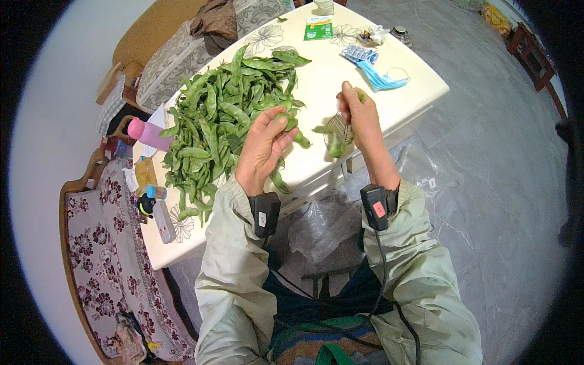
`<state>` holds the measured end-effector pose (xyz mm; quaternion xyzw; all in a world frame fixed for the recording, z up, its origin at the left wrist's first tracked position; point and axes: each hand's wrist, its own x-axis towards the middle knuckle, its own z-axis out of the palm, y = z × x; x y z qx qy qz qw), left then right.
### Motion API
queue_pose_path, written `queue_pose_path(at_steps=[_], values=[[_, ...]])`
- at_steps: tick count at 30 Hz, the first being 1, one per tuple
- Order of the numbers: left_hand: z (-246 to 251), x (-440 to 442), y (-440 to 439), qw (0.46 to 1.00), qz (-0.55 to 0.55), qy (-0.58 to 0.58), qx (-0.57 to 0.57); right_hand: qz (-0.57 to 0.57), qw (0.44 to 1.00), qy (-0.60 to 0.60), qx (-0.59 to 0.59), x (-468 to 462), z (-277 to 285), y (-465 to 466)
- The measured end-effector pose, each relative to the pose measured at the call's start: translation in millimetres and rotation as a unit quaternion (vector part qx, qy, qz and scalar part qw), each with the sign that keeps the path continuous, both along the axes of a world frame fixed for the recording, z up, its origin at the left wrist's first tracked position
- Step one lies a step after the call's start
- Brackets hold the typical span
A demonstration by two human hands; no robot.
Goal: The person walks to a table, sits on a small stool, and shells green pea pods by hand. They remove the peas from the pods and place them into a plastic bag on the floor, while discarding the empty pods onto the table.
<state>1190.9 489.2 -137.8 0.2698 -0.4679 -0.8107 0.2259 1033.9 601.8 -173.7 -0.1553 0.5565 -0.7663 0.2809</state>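
Note:
A large heap of flat green bean pods [223, 109] covers the left part of the white table [315, 82]. At the heap's right edge, my left hand [267, 141] holds a green pod [287, 121] between thumb and fingers. My right hand [360, 114] is raised over the table's near edge, its thumb and fingers pinched together, with a bit of green [361, 96] showing at them. Just left of and below that hand lie a few pods [336, 145] on a printed flower pattern near the table's edge.
A blue face mask [381, 77], blister packs [360, 54] and a green packet [318, 28] lie at the far right. A pink bottle [148, 133] leans against the heap's left side. A grey case [164, 221] sits near the left edge. Clear plastic bags [319, 228] are below the table.

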Motion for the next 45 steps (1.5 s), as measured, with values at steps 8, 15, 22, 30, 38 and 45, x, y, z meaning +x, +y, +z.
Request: queue_pose_path(at_steps=[8, 15, 22, 30, 38, 45], values=[[-19, 6, -2, 0.985, 0.037, 0.032, 0.164, 0.032, 0.863, -0.355, -0.358, -25, -13, 6], [-29, 9, 28, 0.976, -0.107, -0.084, -0.168, 0.047, 0.778, -0.455, -0.431, -32, -21, 6], [-35, -7, 61, 0.855, -0.095, -0.123, -0.494, 0.059, 0.785, -0.433, -0.44, -22, -10, 4], [-35, -11, 57, 0.81, -0.013, -0.121, -0.574, 0.137, 0.826, -0.326, -0.439, -15, 6, 16], [-23, -21, 36, 0.945, -0.07, -0.131, -0.292, 0.168, 0.974, -0.085, -0.122, -5, 7, 18], [-10, -25, 28, 0.964, -0.098, -0.11, -0.222, 0.248, 0.969, -0.001, 0.013, 1, -5, 16]])
